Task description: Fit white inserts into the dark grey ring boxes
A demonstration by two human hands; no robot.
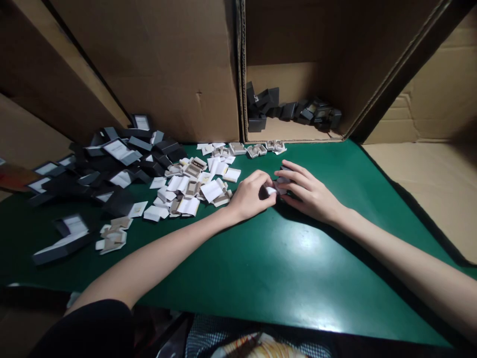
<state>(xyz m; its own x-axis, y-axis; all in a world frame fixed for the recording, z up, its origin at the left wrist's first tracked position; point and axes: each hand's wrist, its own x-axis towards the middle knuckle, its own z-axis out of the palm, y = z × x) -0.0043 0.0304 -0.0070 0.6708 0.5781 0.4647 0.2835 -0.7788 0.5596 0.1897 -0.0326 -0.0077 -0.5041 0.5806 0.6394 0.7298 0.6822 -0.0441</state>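
Note:
Above the green table, my left hand (250, 195) and my right hand (311, 194) meet around a small dark box with a white part (271, 190) showing. My left fingers and thumb are closed in a pinch on its left side. Over its right side curve my right fingers, slightly apart, covering most of it. To the left of my left hand lies a spread of small folded white and grey card inserts (189, 206). Farther left is a heap of black boxes (122, 151), several with white insides.
A large cardboard carton (294, 134) lies on its side at the back, with several small black boxes (288, 111) in it. Cardboard walls (167, 64) stand behind the heap. One open black box (65, 246) rests at the near left. A cardboard flap (428, 184) lies at the right.

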